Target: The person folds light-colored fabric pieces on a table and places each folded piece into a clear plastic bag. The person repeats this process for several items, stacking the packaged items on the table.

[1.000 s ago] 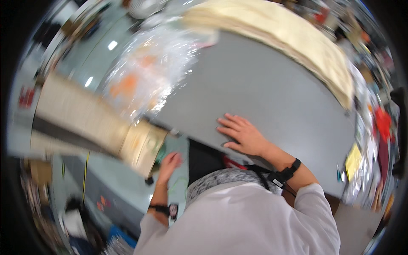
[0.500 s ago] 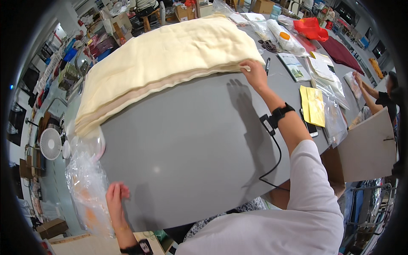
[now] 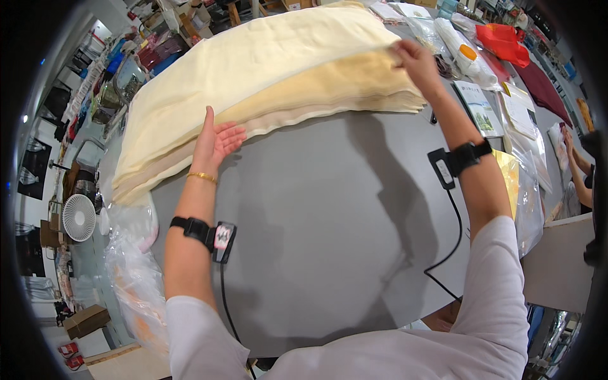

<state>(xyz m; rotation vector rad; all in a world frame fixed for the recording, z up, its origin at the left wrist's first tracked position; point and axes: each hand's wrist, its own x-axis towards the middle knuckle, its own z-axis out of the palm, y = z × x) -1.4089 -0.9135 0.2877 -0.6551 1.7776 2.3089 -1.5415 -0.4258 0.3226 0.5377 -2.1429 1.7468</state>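
A stack of thin cream fabric sheets [image 3: 240, 69] lies across the far half of the grey table [image 3: 304, 209]. At its right end my right hand [image 3: 418, 66] pinches the near edge of the top sheet and holds it raised, its fingertips a little blurred. Under the raised edge a yellower layer [image 3: 342, 79] shows. My left hand [image 3: 217, 142] is open with fingers spread, palm turned inward, just at the near edge of the stack left of centre. It holds nothing. Straps with small black boxes and cables sit on both forearms.
Clear plastic bags [image 3: 130, 272] hang over the table's left edge. Along the right lie a booklet [image 3: 478, 107], a yellow paper [image 3: 506, 174], plastic-wrapped packs and a red bag [image 3: 502, 44]. A white fan [image 3: 79, 217] stands left. Another person's hands [image 3: 568, 149] work at far right.
My right hand has lifted the top sheet's near edge up and away, uncovering a yellower layer. My left hand has come up from the lower left to the stack's edge.
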